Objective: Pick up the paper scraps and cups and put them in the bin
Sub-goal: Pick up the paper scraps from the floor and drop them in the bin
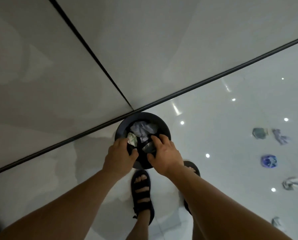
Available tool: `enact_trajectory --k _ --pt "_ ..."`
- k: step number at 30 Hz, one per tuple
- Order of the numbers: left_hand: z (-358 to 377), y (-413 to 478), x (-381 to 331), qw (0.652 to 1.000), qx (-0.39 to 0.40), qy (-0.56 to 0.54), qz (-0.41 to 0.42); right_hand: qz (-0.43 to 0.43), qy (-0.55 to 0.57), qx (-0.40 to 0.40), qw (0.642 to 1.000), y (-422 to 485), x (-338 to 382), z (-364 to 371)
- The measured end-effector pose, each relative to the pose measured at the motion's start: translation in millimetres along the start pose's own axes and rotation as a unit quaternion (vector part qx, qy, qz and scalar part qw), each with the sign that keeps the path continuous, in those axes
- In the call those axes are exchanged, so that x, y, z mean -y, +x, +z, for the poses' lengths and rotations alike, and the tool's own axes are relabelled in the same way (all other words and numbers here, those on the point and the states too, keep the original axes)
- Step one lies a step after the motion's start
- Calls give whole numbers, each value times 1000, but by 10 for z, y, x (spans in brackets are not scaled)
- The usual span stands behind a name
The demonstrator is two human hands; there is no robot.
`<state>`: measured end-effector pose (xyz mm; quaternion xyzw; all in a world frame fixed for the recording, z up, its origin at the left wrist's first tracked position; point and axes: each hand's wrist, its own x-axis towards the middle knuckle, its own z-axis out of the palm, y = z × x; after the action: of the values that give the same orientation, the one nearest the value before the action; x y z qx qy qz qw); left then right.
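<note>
Gripping the near rim of the bin (125, 122) with left hand (119, 152) and right hand (163, 153), both curled over the edge. Crumpled paper (142, 129) already inside. More scraps (281, 136) and cups (268, 161) scattered on the floor (231, 153), well off right. Likely featherlight, crushable: pinch gently by any fold.

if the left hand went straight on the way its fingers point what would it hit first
The left hand points into the black bin. The first thing ahead looks like the crumpled white-and-green paper scrap just past its fingertips, though depth inside the bin is hard to judge.
</note>
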<state>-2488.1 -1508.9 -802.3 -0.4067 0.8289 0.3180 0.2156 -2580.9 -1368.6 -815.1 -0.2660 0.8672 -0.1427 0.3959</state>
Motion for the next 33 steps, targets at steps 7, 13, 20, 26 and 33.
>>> enact_trajectory --k 7,13,20,26,33 --pt "-531 -266 -769 990 24 89 102 38 0 -35 999 -728 -44 -580" --pt "-586 -870 -1558 968 80 176 159 113 55 -99 987 -1624 -420 -972" --pt "-51 -2296 -2665 922 168 233 258 228 98 -141 958 -3444 -1289 -1205" --pt "447 -3650 -3605 885 185 264 335 294 125 -181 930 -5074 -1916 -1452" --pt "1060 -4945 -4340 844 219 284 398 359 158 -222 892 -6469 -2499 -1648"
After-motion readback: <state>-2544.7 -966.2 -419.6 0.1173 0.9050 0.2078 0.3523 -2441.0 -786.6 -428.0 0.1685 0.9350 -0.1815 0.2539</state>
